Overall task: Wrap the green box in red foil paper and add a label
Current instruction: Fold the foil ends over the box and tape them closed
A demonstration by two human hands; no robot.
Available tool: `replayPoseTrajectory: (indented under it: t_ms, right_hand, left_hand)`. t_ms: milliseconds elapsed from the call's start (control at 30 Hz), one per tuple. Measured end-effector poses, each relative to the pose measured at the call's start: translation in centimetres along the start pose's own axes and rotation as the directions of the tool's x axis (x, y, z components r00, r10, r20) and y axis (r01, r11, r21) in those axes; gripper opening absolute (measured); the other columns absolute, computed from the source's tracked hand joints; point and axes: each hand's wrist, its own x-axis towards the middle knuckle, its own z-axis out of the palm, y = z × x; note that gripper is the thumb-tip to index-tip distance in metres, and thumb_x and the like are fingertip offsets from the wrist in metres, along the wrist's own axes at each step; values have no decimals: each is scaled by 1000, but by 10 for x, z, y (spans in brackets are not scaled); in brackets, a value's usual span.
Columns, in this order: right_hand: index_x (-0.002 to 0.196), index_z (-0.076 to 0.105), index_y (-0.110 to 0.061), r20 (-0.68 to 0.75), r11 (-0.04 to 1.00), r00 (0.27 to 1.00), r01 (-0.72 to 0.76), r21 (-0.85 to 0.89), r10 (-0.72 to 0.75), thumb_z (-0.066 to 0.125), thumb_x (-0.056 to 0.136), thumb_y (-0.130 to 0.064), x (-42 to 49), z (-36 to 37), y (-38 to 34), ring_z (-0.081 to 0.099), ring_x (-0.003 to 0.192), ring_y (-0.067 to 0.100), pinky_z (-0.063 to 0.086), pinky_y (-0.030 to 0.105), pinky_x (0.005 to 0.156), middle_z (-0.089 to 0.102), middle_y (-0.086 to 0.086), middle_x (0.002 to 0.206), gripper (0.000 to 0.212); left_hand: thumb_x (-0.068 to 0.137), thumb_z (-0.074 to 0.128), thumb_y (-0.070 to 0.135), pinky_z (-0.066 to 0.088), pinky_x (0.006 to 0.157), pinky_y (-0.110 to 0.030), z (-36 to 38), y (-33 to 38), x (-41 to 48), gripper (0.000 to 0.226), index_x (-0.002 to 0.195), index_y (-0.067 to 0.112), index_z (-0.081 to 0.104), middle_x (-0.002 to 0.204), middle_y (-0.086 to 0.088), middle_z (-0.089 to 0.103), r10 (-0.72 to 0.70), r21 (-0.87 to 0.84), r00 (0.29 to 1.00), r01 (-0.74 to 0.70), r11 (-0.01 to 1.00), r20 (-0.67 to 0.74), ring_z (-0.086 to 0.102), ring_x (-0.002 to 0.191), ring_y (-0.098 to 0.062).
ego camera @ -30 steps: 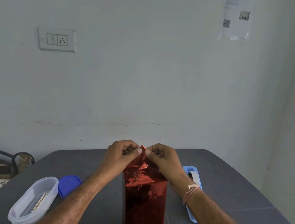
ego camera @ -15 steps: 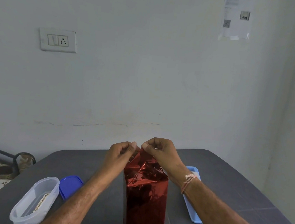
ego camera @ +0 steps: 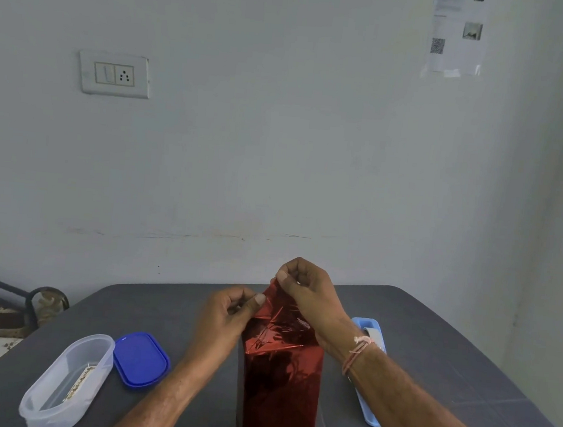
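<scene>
Pale, matte plaster fills most of the view, scuffed along a faint horizontal line; a white switch plate (ego camera: 114,74) with a three-pin socket sits at 10 o'clock and a sheet of printed paper (ego camera: 456,33) with a square code is taped up at 1 o'clock. Below it lies a dark grey table (ego camera: 464,355) with a smooth, dull top and rounded far corners.

At 6 o'clock, standing upright on the table, is the tall box-shaped parcel in red foil paper (ego camera: 280,381). The foil is glossy and mirror-like on the flat front face, crinkled and creased where it gathers to a peak at the top. No green of the box shows through the wrapping.

The left hand (ego camera: 228,313) pinches the left edge of the foil flap between thumb and curled fingers. The right hand (ego camera: 311,293) is higher, gripping the tip of the flap between thumb and forefinger; a thin pinkish thread bracelet (ego camera: 358,349) circles that wrist.

At 8 o'clock a translucent, oval plastic container (ego camera: 64,381) stands open, a small strip with dark print lying inside. Its opaque blue lid (ego camera: 141,360), rounded-rectangular, lies flat just beside it. At 4 o'clock, partly hidden behind the right forearm, lies a long light-blue plastic tray (ego camera: 370,328) with something pale in it.
</scene>
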Motion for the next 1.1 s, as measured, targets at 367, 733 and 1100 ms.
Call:
replayPoseTrajectory:
  t_ms: [367,733,1100]
  right_hand:
    - [103,78,-21,101,995,995,14,-96,-4,72,96,-24,0,-25,-14,70,90,8,51,12,70,77,1,103,9]
    - [85,76,-13,91,982,996,35,-187,-18,75,92,-15,-2,-18,-17,71,77,10,57,20,72,77,2,85,7]
    - [79,76,-18,60,966,997,69,-250,-55,79,87,-17,-31,-22,-15,68,76,13,53,16,75,75,3,84,9]
  left_hand:
    - [94,65,6,56,93,-31,-13,-4,-19,24,115,15,74,103,-6,79,-211,-181,964,239,954,162,75,100,-23]
    - [91,72,38,51,103,-38,-18,-5,-29,38,127,23,69,115,-1,77,-209,-186,958,246,951,198,71,113,-22]
    - [69,88,35,55,94,-25,-17,-8,-42,62,127,36,65,119,16,73,-166,-101,963,191,976,212,67,112,-3]
